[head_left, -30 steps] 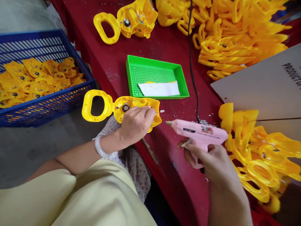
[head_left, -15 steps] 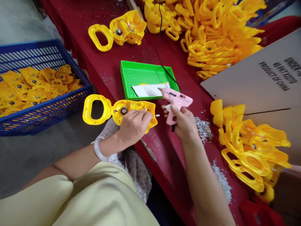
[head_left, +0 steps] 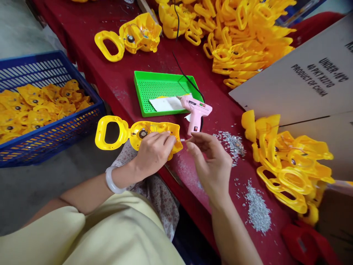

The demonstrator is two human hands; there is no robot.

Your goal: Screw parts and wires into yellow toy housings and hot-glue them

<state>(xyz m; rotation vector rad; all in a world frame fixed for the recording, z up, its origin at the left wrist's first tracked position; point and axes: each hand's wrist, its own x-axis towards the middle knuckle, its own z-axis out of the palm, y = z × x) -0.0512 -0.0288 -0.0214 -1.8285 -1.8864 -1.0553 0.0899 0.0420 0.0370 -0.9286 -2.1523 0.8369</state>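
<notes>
My left hand (head_left: 153,152) presses down on a yellow plastic toy shell (head_left: 116,132) that lies at the near edge of the red table, its loop handle hanging past the edge to the left. A small round motor (head_left: 142,133) and thin wires show inside the shell. My right hand (head_left: 211,158) is just right of the shell, fingertips pinched at a small white piece (head_left: 182,140) sticking out of its right end. The pink glue gun (head_left: 196,108) rests by itself beyond my right hand, with its nozzle over the green tray (head_left: 143,88).
A blue crate (head_left: 55,129) of yellow parts stands left of the table. Another shell (head_left: 132,35) lies at the back, heaps of yellow shells at back right (head_left: 242,40) and right (head_left: 292,162). A cardboard sheet (head_left: 303,84), silver scraps (head_left: 257,211) and the gun's black cord (head_left: 182,71) lie nearby.
My right hand carried the glue gun left, set it down at the green tray, let go, and came to the shell's right end. My left hand stayed on the shell.
</notes>
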